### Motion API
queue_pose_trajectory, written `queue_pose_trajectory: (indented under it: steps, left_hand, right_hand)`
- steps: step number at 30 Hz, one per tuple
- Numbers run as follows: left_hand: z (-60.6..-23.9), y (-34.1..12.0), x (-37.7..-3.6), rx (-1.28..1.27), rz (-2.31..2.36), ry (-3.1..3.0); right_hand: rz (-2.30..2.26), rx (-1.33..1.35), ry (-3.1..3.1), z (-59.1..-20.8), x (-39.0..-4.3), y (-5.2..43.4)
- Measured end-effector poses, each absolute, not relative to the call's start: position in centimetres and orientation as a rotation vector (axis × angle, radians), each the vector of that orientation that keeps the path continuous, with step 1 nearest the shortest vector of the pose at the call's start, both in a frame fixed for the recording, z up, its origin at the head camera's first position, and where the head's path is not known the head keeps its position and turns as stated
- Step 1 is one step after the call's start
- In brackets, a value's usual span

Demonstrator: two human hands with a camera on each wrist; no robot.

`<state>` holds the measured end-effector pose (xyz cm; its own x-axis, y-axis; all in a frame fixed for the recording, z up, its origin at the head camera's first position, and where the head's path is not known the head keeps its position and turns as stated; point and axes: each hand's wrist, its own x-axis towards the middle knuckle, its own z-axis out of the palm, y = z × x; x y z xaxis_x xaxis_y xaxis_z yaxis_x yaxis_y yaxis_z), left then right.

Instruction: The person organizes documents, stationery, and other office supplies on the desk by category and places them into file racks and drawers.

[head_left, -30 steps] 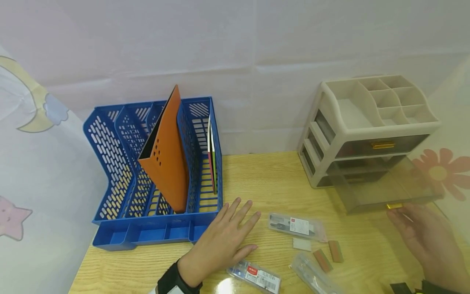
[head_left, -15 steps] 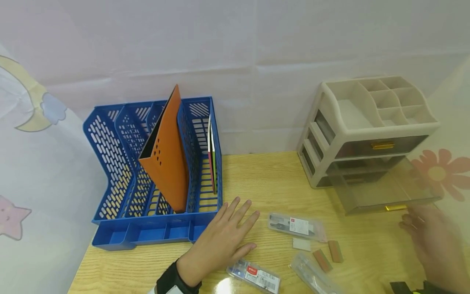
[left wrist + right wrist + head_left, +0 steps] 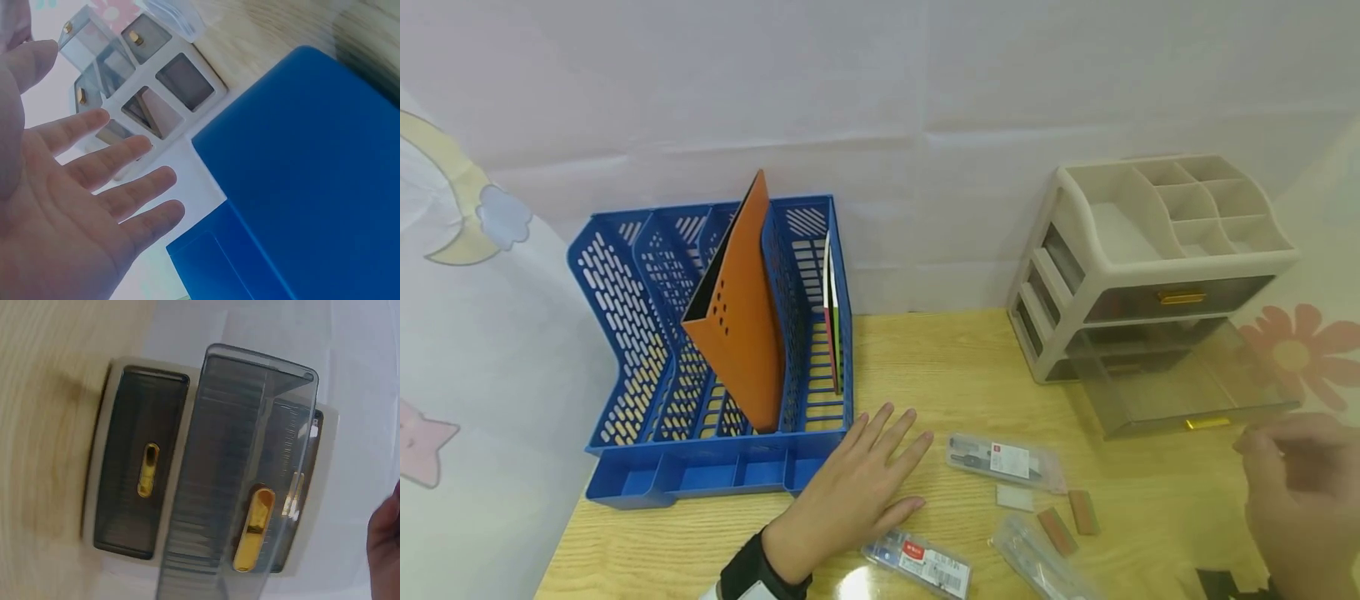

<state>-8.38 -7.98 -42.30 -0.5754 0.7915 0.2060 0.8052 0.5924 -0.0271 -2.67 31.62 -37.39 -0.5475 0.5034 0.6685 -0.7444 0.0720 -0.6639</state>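
Observation:
My left hand point(image 3: 853, 487) has its fingers straight and spread above the tabletop, beside the front corner of the blue file rack point(image 3: 700, 446); its palm and fingers point(image 3: 103, 165) show in the left wrist view. The right hand point(image 3: 1307, 500), blurred, has loosely bent fingers with nothing seen in them. It is just in front of the beige desktop drawer unit point(image 3: 1187, 268), whose clear middle drawer point(image 3: 1195, 387) is pulled out. In the right wrist view, the gold drawer handle point(image 3: 255, 530) is apart from the bit of hand at the right edge.
Near my left hand lies a clear case with a red-and-white label point(image 3: 925, 567). Further right are a case holding a compass point(image 3: 1007, 461), a white block point(image 3: 1015, 497), two brown-and-green blocks point(image 3: 1057, 532) and another clear case point(image 3: 1037, 562). An orange folder point(image 3: 745, 333) leans in the rack.
My right hand has let go of the drawer's gold handle and moved away to the right and toward me. The drawer stays pulled out, and the left hand keeps its place.

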Motion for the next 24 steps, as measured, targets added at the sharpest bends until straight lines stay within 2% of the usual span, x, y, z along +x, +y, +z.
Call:
queue_pose_trajectory:
  steps: [2, 5, 11, 16, 18, 24]
  left_hand:
    - [-42.4, -7.9, -8.3, -1.334, -0.111, -2.619]
    - [-42.6, -7.8, -8.2, -1.339, -0.112, -2.597]
    - [-43.0, -7.9, -7.9, -1.349, -0.092, -2.566]
    - [-43.0, -7.9, -7.8, -1.357, -0.072, -2.572]
    - [-43.1, -8.0, -7.8, -1.359, -0.078, -2.572]
    - [-43.1, -8.0, -7.7, -1.364, -0.101, -2.58]
  right_hand:
    - [1.673, 0.591, -1.314, -37.4, -3.1, 30.7]
    - [1.497, 0.743, -1.488, -37.4, -3.2, 30.3]
    - [0.866, 0.689, -2.086, -38.6, -2.4, 31.5]
    - [0.596, 0.727, -2.459, -38.9, -2.0, 31.8]
    - [0.556, 0.719, -2.593, -39.2, -1.9, 31.6]
    - [0.689, 0.418, -3.22, -40.7, -1.9, 30.6]
